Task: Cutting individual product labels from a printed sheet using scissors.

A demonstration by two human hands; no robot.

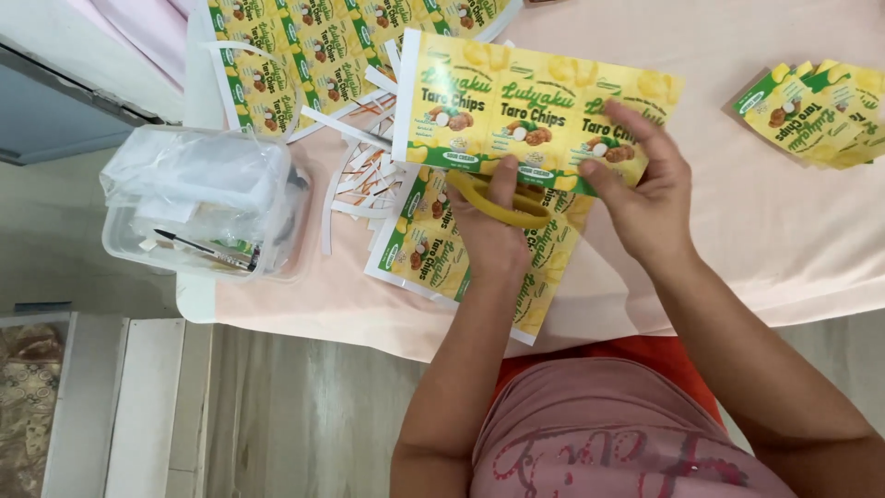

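two hands [493, 235] [645, 198] over pale pink table [784, 240], fingers gripping yellow scissors [502, 205] and label strip [535, 106], wood-look floor [304, 406]

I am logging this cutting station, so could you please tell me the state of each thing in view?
Yellow-handled scissors: gripped by the left hand, blades hidden.
Yellow-and-green printed label strip: held up by the right hand.
Printed label sheet beneath: flat on the pale pink tablecloth, partly cut.
Cut yellow labels: fanned in a pile.
White paper offcuts: scattered loose.
Clear plastic box: open, stuffed with plastic bags.
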